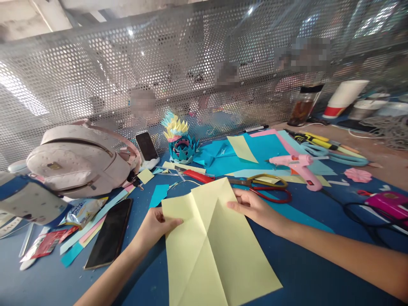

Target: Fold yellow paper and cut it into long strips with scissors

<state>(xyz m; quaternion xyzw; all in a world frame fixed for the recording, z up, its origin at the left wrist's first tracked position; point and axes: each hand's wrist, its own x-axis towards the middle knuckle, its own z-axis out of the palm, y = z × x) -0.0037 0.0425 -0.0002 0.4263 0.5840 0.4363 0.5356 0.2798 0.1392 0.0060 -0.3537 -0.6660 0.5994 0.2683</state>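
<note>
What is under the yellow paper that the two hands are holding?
Blue tabletop shows beside the yellow paper, and scissors lie beyond its top right corner; whatever is directly underneath is covered.

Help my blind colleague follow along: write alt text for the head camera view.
The left hand and right hand hold a creased pale-yellow sheet by opposite edges over a blue table. Beyond it are scissors and a pink glue gun; to the left are a pale backpack and a flat-lying phone.

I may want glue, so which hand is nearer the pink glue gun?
Right. Your right hand is left of the pink glue gun, towards you; your left hand is farther left, across the yellow sheet.
</note>
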